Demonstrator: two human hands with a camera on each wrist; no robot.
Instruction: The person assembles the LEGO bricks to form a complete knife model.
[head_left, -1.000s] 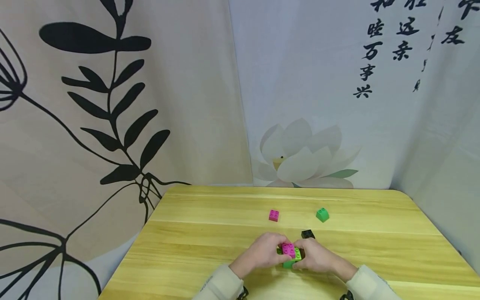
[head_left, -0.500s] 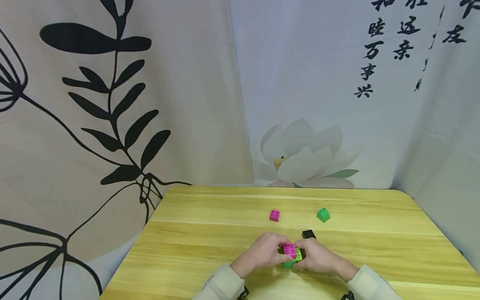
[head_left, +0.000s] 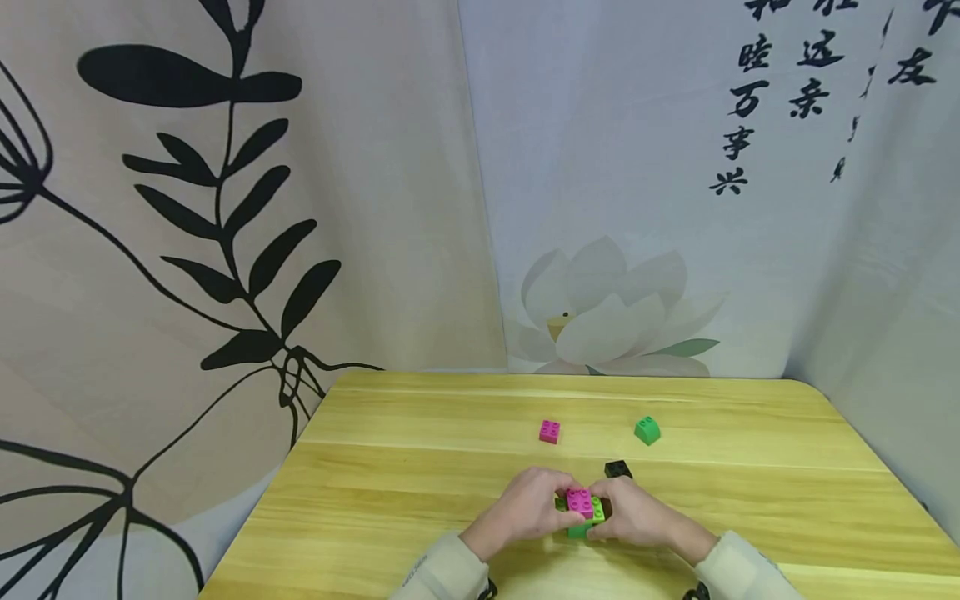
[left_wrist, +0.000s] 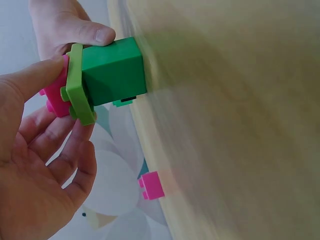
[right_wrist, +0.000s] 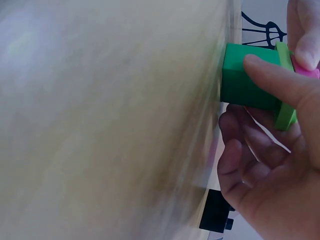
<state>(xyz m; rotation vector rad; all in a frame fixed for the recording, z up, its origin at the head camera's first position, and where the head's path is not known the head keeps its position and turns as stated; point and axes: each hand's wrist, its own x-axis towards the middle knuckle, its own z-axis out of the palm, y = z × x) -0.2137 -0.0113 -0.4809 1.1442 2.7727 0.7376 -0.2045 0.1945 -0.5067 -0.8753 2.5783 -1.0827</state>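
Observation:
Between the two hands stands a small stack of toy building bricks. At the bottom is a green block [left_wrist: 114,72], with a thin lime-green plate [left_wrist: 78,87] on it. A pink brick [head_left: 580,502] sits on top of the plate, covering part of its studs. My left hand [head_left: 525,508] pinches the pink brick from the left, thumb at the near side and fingers behind. From the right, my right hand [head_left: 641,512] grips the green block, its thumb lying flat along one face in the right wrist view. The hands partly hide the stack in the head view.
Beyond the hands on the wooden table [head_left: 420,467] lie a loose pink brick [head_left: 550,431] and a green brick [head_left: 647,430]. A black brick [head_left: 617,469] lies just behind the right hand. Printed curtains [head_left: 390,208] hang behind the table's far edge.

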